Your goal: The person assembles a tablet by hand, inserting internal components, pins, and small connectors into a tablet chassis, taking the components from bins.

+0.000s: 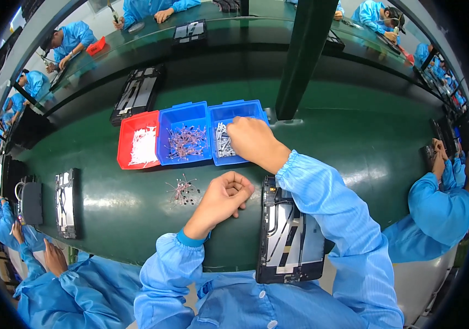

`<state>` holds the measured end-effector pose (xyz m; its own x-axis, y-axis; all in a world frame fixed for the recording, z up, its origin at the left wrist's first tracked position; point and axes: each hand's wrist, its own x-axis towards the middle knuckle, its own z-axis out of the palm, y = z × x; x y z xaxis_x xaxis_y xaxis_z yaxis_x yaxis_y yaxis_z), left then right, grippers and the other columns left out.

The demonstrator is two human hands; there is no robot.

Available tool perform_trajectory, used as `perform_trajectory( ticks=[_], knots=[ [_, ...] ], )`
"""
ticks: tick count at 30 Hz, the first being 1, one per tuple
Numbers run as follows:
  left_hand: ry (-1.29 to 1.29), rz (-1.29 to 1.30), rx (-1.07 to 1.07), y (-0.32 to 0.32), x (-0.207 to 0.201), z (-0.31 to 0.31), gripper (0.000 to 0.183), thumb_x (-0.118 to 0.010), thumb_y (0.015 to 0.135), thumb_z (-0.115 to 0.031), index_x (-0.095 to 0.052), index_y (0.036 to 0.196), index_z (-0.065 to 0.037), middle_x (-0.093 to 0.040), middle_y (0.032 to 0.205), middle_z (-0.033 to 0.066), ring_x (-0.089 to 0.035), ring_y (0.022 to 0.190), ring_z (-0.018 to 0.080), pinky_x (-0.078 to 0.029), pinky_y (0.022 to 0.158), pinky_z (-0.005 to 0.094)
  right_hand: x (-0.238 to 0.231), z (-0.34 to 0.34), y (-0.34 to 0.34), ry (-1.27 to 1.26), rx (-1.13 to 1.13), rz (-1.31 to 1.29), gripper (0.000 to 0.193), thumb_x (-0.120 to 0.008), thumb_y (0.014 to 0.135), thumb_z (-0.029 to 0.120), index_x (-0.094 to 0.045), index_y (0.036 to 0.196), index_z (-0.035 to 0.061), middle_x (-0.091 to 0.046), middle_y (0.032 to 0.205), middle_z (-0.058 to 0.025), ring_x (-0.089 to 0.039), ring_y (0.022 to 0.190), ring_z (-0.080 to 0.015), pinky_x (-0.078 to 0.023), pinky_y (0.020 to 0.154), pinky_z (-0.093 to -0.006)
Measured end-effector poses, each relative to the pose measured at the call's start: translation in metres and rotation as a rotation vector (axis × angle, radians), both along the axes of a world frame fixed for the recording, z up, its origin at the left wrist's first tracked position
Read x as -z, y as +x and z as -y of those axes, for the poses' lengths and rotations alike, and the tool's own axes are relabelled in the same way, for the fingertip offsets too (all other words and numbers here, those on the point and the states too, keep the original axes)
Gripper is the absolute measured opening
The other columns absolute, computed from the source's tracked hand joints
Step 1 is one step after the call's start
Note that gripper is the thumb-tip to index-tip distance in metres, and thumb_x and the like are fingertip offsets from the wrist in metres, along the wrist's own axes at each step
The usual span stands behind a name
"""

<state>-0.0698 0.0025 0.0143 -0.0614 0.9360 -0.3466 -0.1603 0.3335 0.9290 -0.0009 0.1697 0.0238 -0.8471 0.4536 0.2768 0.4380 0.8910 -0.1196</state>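
right hand [253, 140]: positioned at the right blue bin [231, 111], back of the hand upward, fingers bent down at the grey pieces [223, 141]; fingertips hidden, so grip and contents cannot be told.

left hand [223, 198]: held over the green worktop [113, 204], fingers curled inward, thumb close to the forefinger; whether anything is pinched there cannot be told. a loose pile of wired parts [183, 191] lies just beside it, to the left.

bins: the right one adjoins a middle blue bin [184, 114] of pinkish wired parts [187, 143], next to a red bin [128, 130] of white pieces [144, 146].

open black device [291, 237]: lies flat before the person, its upper right part covered by the right sleeve [333, 192].
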Motion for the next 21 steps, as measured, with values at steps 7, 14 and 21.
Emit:
perform_trajectory(
  ticks=[7, 14, 21],
  knots=[
    [0.066, 0.026, -0.099, -0.006, -0.007, 0.006, 0.017, -0.068, 0.092, -0.016, -0.06, 0.099, -0.003, -0.061, 0.078, -0.0011, -0.056, 0.061, 0.0045, -0.042, 0.045, 0.0188, -0.03, 0.008, 0.03, -0.189, -0.086, -0.285, 0.011, -0.068, 0.08, 0.008, -0.069, 0.079, -0.0034, -0.066, 0.078, -0.0188, -0.065, 0.074, -0.0386, -0.052, 0.064, -0.0447],
    [0.207, 0.126, -0.286, 0.0, -0.018, 0.009, 0.022, -0.068, 0.094, -0.019, -0.062, 0.104, -0.001, -0.062, 0.079, -0.0005, -0.056, 0.061, 0.0044, -0.043, 0.045, 0.0183, -0.056, 0.064, 0.094, -0.963, 0.062, -0.393, 0.011, -0.072, 0.084, 0.005, -0.067, 0.078, -0.0018, -0.062, 0.067, -0.0016, -0.049, 0.054, -0.0015, -0.037, 0.047, -0.0207],
    [0.184, 0.082, -0.25, 0.009, -0.016, 0.009, 0.02, -0.067, 0.095, -0.018, -0.064, 0.101, 0.001, -0.061, 0.078, 0.0028, -0.056, 0.059, 0.0063, -0.042, 0.043, 0.0199, -0.028, 0.081, 0.112, -0.71, -0.07, -0.517, 0.007, -0.073, 0.085, 0.003, -0.069, 0.086, -0.0036, -0.064, 0.079, -0.0031, -0.052, 0.057, -0.0013, -0.038, 0.048, -0.019]
  ],
)
